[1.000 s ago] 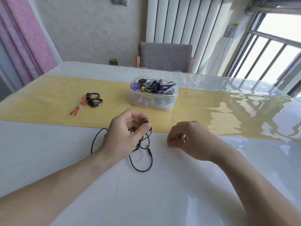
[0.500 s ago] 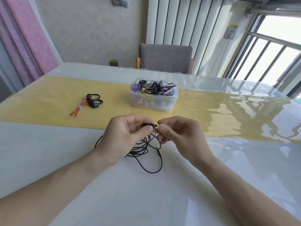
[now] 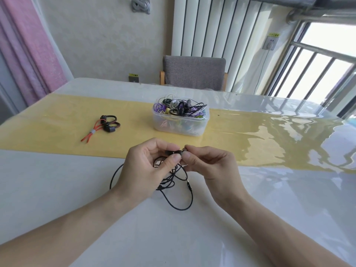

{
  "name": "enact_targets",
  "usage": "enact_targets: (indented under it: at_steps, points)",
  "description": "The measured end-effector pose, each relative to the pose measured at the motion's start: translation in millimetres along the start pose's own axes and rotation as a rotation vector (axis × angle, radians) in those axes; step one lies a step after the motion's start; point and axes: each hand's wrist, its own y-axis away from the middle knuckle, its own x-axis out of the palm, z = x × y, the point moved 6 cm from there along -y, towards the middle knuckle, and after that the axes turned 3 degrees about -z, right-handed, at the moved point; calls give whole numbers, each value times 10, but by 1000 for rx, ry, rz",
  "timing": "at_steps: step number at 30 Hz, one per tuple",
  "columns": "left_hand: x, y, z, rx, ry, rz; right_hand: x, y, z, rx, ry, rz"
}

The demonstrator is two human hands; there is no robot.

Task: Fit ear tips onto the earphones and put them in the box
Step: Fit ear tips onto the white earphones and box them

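Observation:
My left hand (image 3: 146, 166) pinches a black earbud (image 3: 173, 152) between thumb and fingers, just above the white table. My right hand (image 3: 208, 164) meets it from the right and pinches a small ear tip (image 3: 185, 151) against the earbud's end; the tip is mostly hidden by my fingertips. The black earphone cable (image 3: 179, 201) hangs from my left hand and loops on the table, its plug lying under my right hand. A clear plastic box (image 3: 181, 126) heaped with tangled earphones stands on the yellow runner behind my hands.
An orange and black pair of ear-hook earphones (image 3: 102, 126) lies on the yellow runner (image 3: 57, 120) to the left. A grey chair (image 3: 193, 72) stands at the table's far side. Windows with bars are at the right.
My right hand has come in from the table surface on the right to meet the earbud held by my left hand. Both hands have risen slightly and the cable has bunched beneath them.

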Motion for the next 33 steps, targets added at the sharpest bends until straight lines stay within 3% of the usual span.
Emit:
enact_targets:
  at_steps: [8,18,28,33]
  points:
    - [-38,8,-22,48,-36,-75,20,25,-62,13,-42,-17]
    - [-15,19,-79,60,-28,-11,10,44,54,-213,101,49]
    - [65,26,-24,-41,138,67,-23,-70,70,29,91,360]
    - [73,19,-36,-52,138,107,-64,-68,180,-24,87,379]
